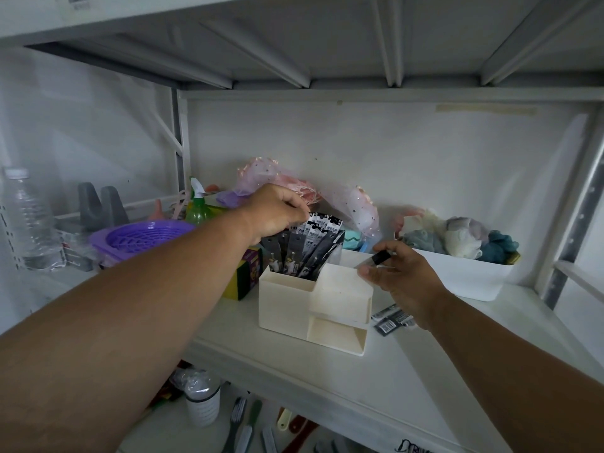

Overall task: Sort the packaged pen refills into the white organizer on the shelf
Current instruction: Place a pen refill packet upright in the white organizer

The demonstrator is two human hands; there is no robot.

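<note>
A white organizer [287,308] stands on the shelf [392,380]. Its tall back compartment holds several packaged pen refills [313,246] standing upright. My left hand [274,212] reaches over them and pinches the tops of the packs with curled fingers. My right hand [397,276] hovers just right of the organizer and grips a dark refill pack [380,257] between thumb and fingers. More refill packs [390,322] lie flat on the shelf under my right wrist, partly hidden by it.
A white bin [470,276] of soft puffs sits at the back right. A purple basket [143,238], green spray bottle [197,207], water bottle [29,220] and crayon box [246,276] crowd the left. Pink tulle [281,181] lies behind. Below is a lower shelf with utensils.
</note>
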